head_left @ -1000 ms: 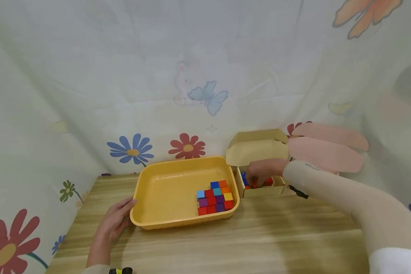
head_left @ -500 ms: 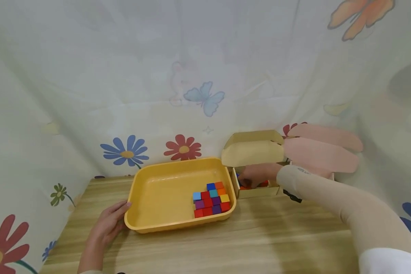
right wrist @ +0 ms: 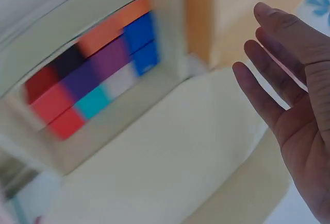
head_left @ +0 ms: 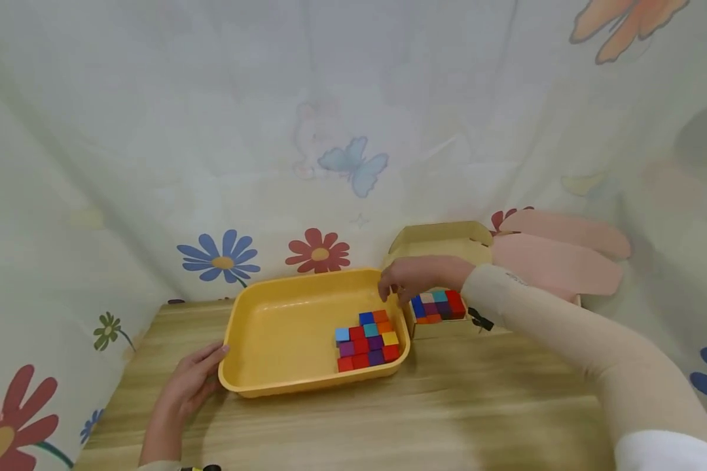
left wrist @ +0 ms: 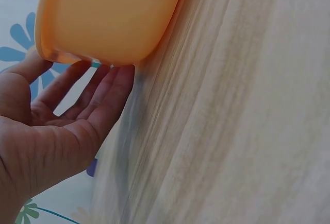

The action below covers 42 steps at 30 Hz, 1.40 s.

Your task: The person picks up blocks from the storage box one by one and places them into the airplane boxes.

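Observation:
A yellow tray [head_left: 283,384] sits on the table, with rows of coloured cubes [head_left: 360,345] in its right part. At its left edge, my left hand [head_left: 190,383] grips the rim; in the left wrist view the thumb lies at the rim and the fingertips [left wrist: 124,77] meet the outer wall. My right hand [head_left: 424,278] is above the tray's right rim and the neighbouring small box [head_left: 442,328]. Its fingers [right wrist: 258,95] are spread, with nothing between them in the right wrist view. Packed inside that box are more cubes [right wrist: 95,74], red, orange, purple, blue and teal.
The box's cream lid [head_left: 442,243] stands raised behind it, partly hidden by the right hand. A pink box's open lid [head_left: 556,261] is farther right, behind the right forearm. A flower-patterned cloth [head_left: 259,163] hangs behind the wooden table [head_left: 330,432].
My right hand has come up out of the small box and moved left over the tray's right rim, uncovering the box's cubes. The left hand stays at the tray's left edge.

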### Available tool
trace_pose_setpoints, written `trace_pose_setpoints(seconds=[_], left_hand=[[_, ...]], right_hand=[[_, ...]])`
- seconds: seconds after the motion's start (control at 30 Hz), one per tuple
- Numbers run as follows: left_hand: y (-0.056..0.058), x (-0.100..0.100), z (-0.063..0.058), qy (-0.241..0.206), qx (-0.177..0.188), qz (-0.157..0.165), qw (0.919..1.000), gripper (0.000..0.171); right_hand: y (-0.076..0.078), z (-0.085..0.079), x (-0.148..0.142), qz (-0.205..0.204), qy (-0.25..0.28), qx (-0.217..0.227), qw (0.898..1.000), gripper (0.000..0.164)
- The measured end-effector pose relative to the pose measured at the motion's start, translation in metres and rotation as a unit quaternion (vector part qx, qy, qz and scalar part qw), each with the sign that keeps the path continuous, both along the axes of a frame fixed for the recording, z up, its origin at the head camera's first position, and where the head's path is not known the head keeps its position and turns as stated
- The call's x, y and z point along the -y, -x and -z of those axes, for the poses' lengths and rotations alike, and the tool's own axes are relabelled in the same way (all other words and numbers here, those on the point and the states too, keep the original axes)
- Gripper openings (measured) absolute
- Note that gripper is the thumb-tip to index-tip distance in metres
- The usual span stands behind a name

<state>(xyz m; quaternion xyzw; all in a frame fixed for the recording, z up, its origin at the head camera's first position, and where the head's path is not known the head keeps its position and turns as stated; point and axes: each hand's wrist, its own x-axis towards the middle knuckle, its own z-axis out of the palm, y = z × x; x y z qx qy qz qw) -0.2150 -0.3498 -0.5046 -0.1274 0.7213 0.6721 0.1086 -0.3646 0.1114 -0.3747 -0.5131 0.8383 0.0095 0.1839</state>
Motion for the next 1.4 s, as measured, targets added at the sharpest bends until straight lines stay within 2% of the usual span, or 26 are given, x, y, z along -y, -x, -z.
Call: trace_pose_setpoints(seconds=[0.1,0.17,0.27,0.37,0.5,0.67,0.83,1.0,1.23,1.4], left_hand=[[0.007,-0.002,0.000,-0.003,-0.012,-0.003,0.9999,0.082],[0.011,-0.004,0.000,-0.001,-0.023,-0.012,0.9997,0.081],[0.013,-0.010,0.001,-0.007,-0.022,-0.007,0.9997,0.077],[0.013,-0.017,0.003,-0.022,-0.023,0.004,0.9995,0.075],[0.013,-0.020,0.004,-0.028,-0.035,-0.001,0.9990,0.075],[0.006,-0.012,0.004,-0.019,-0.025,-0.002,0.9995,0.075],[-0.001,-0.002,0.003,-0.020,-0.015,-0.024,0.9994,0.075],[-0.001,0.000,0.000,-0.027,-0.020,-0.019,0.9993,0.077],[-0.003,0.000,0.002,-0.032,-0.016,-0.026,0.9990,0.074],[-0.005,0.002,0.004,-0.029,-0.011,-0.025,0.9992,0.076]], right_hand=[[0.000,-0.001,0.027,-0.024,-0.029,-0.023,0.999,0.034],[0.001,0.001,0.045,-0.056,-0.042,-0.036,0.997,0.037],[-0.002,0.009,0.066,-0.097,-0.066,-0.035,0.992,0.040],[-0.005,0.020,0.078,-0.121,-0.099,-0.032,0.987,0.047],[-0.006,0.035,0.091,-0.126,-0.124,-0.040,0.983,0.056],[-0.010,0.047,0.108,-0.113,-0.149,-0.032,0.982,0.052],[-0.013,0.050,0.125,-0.136,-0.157,-0.038,0.977,0.043],[-0.012,0.052,0.130,-0.130,-0.174,-0.041,0.975,0.040],[-0.010,0.057,0.131,-0.155,-0.146,-0.058,0.975,0.029],[-0.009,0.055,0.129,-0.149,-0.115,-0.062,0.980,0.023]])
